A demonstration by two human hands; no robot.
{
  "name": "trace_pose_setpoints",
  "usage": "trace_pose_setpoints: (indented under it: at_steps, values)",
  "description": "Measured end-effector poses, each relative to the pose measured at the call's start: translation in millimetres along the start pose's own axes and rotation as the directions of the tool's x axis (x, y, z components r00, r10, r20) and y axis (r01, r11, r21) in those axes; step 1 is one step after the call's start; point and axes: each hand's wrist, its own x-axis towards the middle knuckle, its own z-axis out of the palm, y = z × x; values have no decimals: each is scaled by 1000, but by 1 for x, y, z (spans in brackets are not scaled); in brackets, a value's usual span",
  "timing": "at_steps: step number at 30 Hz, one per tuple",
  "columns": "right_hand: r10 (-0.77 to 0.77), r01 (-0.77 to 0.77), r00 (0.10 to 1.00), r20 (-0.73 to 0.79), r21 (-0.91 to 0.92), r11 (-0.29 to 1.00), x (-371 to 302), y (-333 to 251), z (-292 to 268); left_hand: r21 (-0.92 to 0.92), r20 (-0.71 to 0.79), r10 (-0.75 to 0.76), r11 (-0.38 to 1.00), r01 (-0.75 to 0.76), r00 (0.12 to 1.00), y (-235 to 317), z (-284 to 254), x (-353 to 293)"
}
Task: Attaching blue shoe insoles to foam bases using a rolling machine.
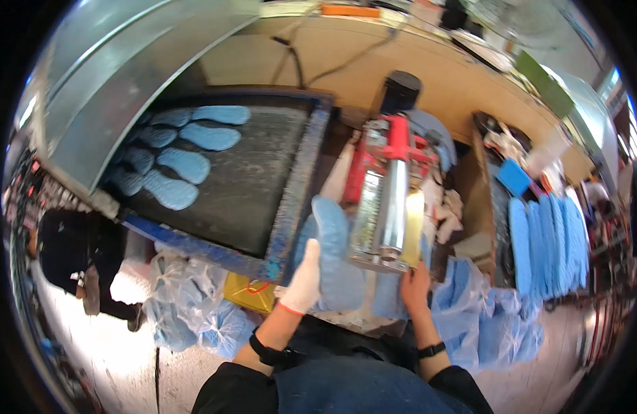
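My left hand [303,284], in a white glove, grips a blue insole [331,224] that stands up beside the roller machine, thumb toward its edge. My bare right hand [415,286] is at the machine's front right corner, fingers curled; what they hold, if anything, is hard to make out. The red and silver roller machine [391,200] has a shiny metal roller and a yellowish strip along its right side. More blue pieces [387,295] lie below its front, between my hands.
On the left a dark conveyor bed [253,186] with a worn blue frame carries several blue insoles [184,164] under a metal hood. Blue insoles [549,241] stand in a row on the right. Clear bags of blue pieces [225,328] lie below, beside a yellow box [249,293].
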Motion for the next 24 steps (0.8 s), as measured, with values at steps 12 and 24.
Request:
trace_pose_setpoints:
  at_steps: [12, 24]
  values:
    - [-152, 133, 905, 397, 77, 988, 6, -46, 37, 914, -20, 814, 250, -318, 581, 93, -56, 2]
    - [-38, -74, 921, 387, 270, 960, 7, -40, 45, 848, -506, 819, 529, -15, 269, 133, -88, 13]
